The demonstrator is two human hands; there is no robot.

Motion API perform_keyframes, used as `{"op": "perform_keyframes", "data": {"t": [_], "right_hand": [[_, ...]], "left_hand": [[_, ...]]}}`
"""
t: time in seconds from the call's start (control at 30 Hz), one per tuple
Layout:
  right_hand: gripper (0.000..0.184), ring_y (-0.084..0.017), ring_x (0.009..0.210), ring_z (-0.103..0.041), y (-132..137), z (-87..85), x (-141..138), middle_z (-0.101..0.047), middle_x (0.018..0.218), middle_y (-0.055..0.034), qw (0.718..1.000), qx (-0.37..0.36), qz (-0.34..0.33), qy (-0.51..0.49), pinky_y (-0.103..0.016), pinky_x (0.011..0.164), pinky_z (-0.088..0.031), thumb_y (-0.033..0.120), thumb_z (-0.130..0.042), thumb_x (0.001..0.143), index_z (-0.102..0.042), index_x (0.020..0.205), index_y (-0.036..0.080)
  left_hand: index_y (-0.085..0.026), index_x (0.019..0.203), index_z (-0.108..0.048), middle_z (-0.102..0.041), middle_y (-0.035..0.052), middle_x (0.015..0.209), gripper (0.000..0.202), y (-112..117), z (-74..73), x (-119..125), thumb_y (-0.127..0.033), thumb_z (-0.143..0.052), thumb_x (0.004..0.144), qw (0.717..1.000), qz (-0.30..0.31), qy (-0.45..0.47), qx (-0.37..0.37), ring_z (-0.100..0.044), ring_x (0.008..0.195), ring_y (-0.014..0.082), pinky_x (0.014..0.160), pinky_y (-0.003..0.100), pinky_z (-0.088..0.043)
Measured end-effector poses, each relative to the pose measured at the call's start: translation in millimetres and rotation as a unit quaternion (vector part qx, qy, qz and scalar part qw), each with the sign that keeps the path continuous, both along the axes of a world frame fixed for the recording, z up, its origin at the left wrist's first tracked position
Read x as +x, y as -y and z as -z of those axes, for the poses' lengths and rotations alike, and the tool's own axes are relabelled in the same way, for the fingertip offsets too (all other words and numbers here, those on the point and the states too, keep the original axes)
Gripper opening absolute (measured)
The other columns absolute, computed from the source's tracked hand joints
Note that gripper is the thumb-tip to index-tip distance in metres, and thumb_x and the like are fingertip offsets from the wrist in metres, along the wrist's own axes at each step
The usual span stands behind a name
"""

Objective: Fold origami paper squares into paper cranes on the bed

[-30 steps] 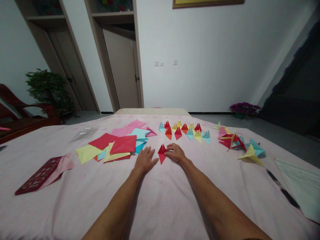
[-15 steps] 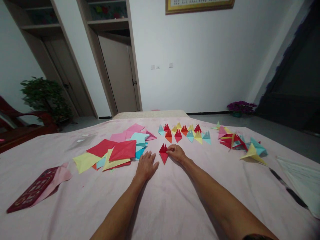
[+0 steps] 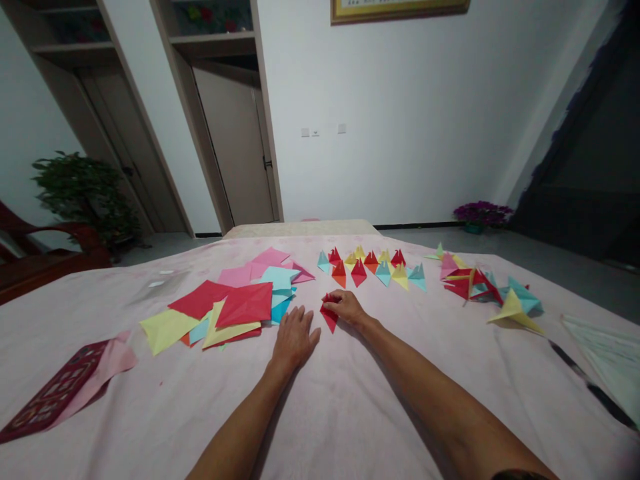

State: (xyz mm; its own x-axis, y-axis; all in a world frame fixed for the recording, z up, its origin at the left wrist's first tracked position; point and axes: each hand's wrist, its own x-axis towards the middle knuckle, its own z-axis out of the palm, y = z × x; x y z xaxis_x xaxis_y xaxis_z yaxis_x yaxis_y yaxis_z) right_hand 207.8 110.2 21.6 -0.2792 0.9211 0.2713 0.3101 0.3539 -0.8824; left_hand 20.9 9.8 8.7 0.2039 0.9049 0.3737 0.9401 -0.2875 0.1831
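Note:
A small red folded paper crane (image 3: 329, 320) lies near the middle of the table, its lower point toward me. The fingertips of my right hand (image 3: 347, 307) pinch its upper part and cover some of it. My left hand (image 3: 297, 337) rests palm down just left of the crane, fingers stretched out and holding nothing. Beyond my hands stand several similar folded cranes (image 3: 359, 273) in rows, in red, orange, yellow and light blue. Left of my left hand lies a loose pile of coloured paper squares (image 3: 246, 303).
More folded pieces (image 3: 517, 303) are heaped at the right. A black pen-like object (image 3: 590, 383) lies near a clear packet (image 3: 605, 353) there. A dark red printed packet (image 3: 63, 387) is at the left front. A pink cloth (image 3: 320, 413) covers the table.
My right hand has moved slightly left over the red crane's top, now covering more of it. My left hand stays resting flat. The view has shifted a little.

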Motion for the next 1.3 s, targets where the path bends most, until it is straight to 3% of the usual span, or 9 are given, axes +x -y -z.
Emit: {"op": "perform_keyframes", "data": {"t": [0.23, 0.43, 0.63, 0.73, 0.8, 0.97, 1.3], "right_hand": [[0.025, -0.014, 0.061, -0.057, -7, 2.4, -8, -0.068, 0.067, -0.0026, 0.995, -0.044, -0.057, -0.063, -0.027, 0.059, -0.044, 0.035, -0.072, 0.068, -0.076, 0.078, 0.013], [0.027, -0.014, 0.066, -0.058, -1, 7.6, -10, -0.069, 0.073, -0.0018, 0.993, -0.046, -0.030, -0.109, -0.028, 0.064, -0.047, 0.036, -0.075, 0.066, -0.074, 0.083, 0.014], [0.025, -0.013, 0.062, -0.054, 4, -0.7, -5, -0.066, 0.069, -0.0005, 0.989, -0.036, 0.016, -0.140, -0.027, 0.060, -0.044, 0.030, -0.074, 0.067, -0.073, 0.086, 0.015], [0.019, -0.012, 0.062, -0.054, 4, -0.3, -4, -0.065, 0.069, 0.0000, 0.987, -0.041, 0.026, -0.154, -0.026, 0.060, -0.044, 0.029, -0.073, 0.067, -0.070, 0.079, 0.015], [0.017, -0.013, 0.063, -0.055, 4, 0.6, -4, -0.065, 0.070, -0.0001, 0.986, -0.045, 0.024, -0.158, -0.027, 0.061, -0.045, 0.029, -0.072, 0.068, -0.069, 0.077, 0.015], [0.014, -0.013, 0.064, -0.056, 3, 1.1, -4, -0.065, 0.070, 0.0004, 0.986, -0.052, 0.007, -0.158, -0.026, 0.061, -0.045, 0.028, -0.070, 0.070, -0.068, 0.076, 0.016], [0.013, -0.012, 0.061, -0.056, 4, 0.5, -6, -0.066, 0.069, 0.0007, 0.987, -0.058, 0.005, -0.150, -0.025, 0.060, -0.046, 0.024, -0.071, 0.067, -0.069, 0.078, 0.016]], "left_hand": [[-0.019, 0.132, -0.054, -0.051, 0.0155, 0.143, 0.045, 0, -0.4, 2, -0.037, -0.054, 0.091, 1.000, 0.004, 0.016, 0.008, -0.042, 0.136, 0.0313, 0.114, 0.053, -0.027], [-0.020, 0.127, -0.057, -0.056, 0.0141, 0.137, 0.039, -3, 1.7, -3, -0.030, -0.056, 0.090, 0.997, 0.022, 0.064, 0.024, -0.047, 0.132, 0.0302, 0.112, 0.052, -0.033], [-0.024, 0.114, -0.062, -0.065, 0.0071, 0.115, 0.028, -9, -8.6, 2, -0.018, -0.053, 0.089, 0.965, 0.071, 0.246, 0.049, -0.062, 0.108, 0.0214, 0.095, 0.039, -0.051], [-0.021, 0.102, -0.064, -0.066, 0.0055, 0.100, 0.018, -21, -13.6, 15, -0.019, -0.051, 0.090, 0.933, 0.044, 0.355, 0.032, -0.064, 0.089, 0.0181, 0.075, 0.031, -0.055], [-0.020, 0.097, -0.064, -0.065, 0.0054, 0.095, 0.014, -31, -13.9, 24, -0.023, -0.051, 0.091, 0.920, 0.031, 0.390, 0.025, -0.064, 0.086, 0.0179, 0.071, 0.029, -0.053], [-0.020, 0.093, -0.063, -0.066, 0.0047, 0.092, 0.012, -48, -11.1, 36, -0.025, -0.053, 0.091, 0.911, 0.032, 0.411, 0.021, -0.063, 0.084, 0.0169, 0.073, 0.029, -0.051], [-0.019, 0.087, -0.062, -0.062, 0.0028, 0.085, 0.009, -44, -17.9, 35, -0.023, -0.054, 0.090, 0.914, 0.017, 0.403, 0.042, -0.059, 0.079, 0.0158, 0.070, 0.027, -0.048]]}}
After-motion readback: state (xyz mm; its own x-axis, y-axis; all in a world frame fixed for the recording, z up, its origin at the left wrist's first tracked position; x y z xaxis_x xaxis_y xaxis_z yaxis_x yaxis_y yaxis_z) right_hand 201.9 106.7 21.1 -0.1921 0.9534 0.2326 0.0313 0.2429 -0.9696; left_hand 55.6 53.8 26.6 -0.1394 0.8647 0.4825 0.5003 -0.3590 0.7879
